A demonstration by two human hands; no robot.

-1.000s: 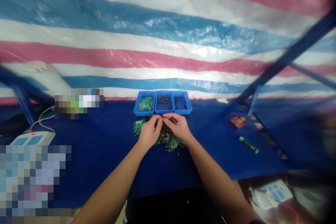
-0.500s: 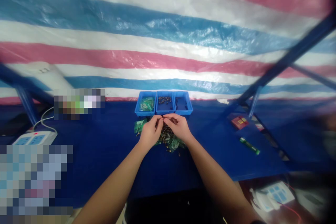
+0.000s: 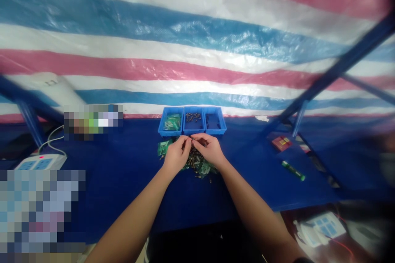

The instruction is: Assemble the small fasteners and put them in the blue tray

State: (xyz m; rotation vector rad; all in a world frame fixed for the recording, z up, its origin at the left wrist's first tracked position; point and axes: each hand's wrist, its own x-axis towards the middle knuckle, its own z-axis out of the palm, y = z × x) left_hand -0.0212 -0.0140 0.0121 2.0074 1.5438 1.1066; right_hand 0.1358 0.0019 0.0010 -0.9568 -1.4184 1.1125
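My left hand (image 3: 177, 153) and my right hand (image 3: 208, 148) meet fingertip to fingertip above the table. Both are pinched closed; whatever lies between the fingers is too small and too covered to name. Below them spreads a pile of small brass-coloured metal parts and green-tinted plastic packets (image 3: 203, 167), partly hidden by the hands. A separate green packet (image 3: 163, 147) lies just left of my left hand. Right behind the hands stand three joined blue bins: the left bin (image 3: 161, 128) contains green packets, the middle bin (image 3: 194, 132) small metal parts, the right bin (image 3: 216, 132) a few dark thin pieces.
On the blue table (image 3: 123, 181), a green tube (image 3: 293, 171) and a red box (image 3: 281, 143) lie at the right. A white power strip (image 3: 41, 162) with a cable sits at the left; another power strip (image 3: 327, 228) is low at the right. Blue metal posts (image 3: 336, 72) slant at both sides.
Both hands stay in nearly the same place, fingertips together. Only the right fingers shift slightly; the bins and pile look unchanged.
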